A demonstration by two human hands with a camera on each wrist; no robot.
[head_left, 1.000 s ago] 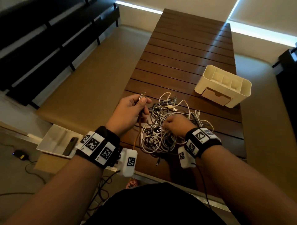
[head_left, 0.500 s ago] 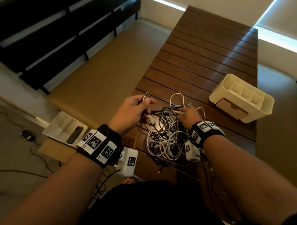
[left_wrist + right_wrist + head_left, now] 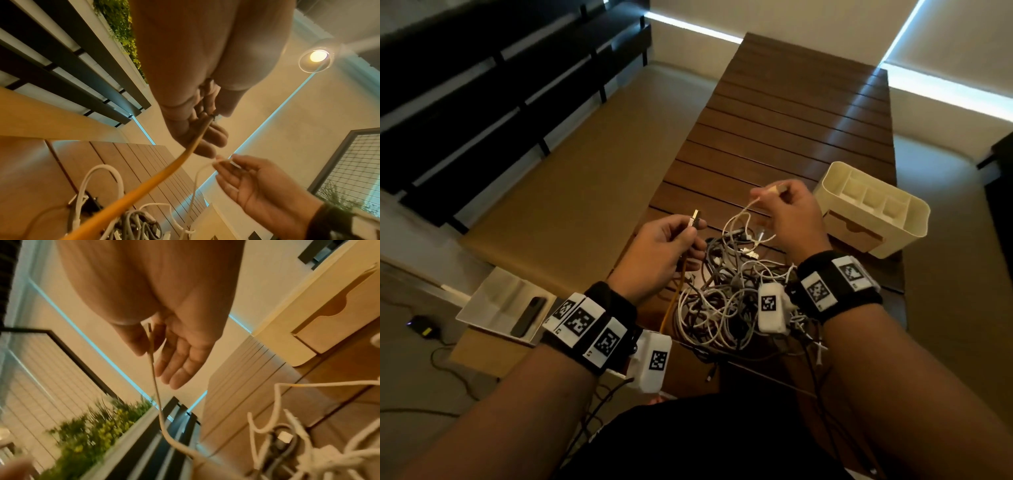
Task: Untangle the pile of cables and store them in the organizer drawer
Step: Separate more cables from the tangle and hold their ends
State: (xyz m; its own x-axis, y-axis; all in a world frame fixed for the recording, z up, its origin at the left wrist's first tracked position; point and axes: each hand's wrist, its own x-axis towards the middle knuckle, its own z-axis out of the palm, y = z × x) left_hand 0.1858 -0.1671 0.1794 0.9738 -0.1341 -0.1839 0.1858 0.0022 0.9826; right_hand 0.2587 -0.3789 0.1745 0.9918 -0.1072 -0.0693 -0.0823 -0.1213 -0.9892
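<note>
A tangled pile of white, grey and dark cables (image 3: 729, 298) lies on the near end of the slatted wooden table (image 3: 791, 113). My left hand (image 3: 664, 250) pinches the plug end of an orange cable (image 3: 671, 305) (image 3: 156, 183), which runs down into the pile. Held above the pile, my right hand (image 3: 787, 212) pinches the plug end of a thin white cable (image 3: 743, 212) (image 3: 156, 386). The cream organizer (image 3: 873, 205) stands on the table right of my right hand, its drawer (image 3: 856, 233) (image 3: 337, 318) closed.
Left of the table, lower down, an open white box (image 3: 500, 305) holds a dark phone (image 3: 527, 315). A small dark device (image 3: 421, 325) with a cord lies on the floor. Dark horizontal slats (image 3: 482, 85) run along the left side.
My right hand has risen out of the pile, lifting a white cable's plug end up and toward the organizer. The left hand keeps its pinch on the orange cable's plug.
</note>
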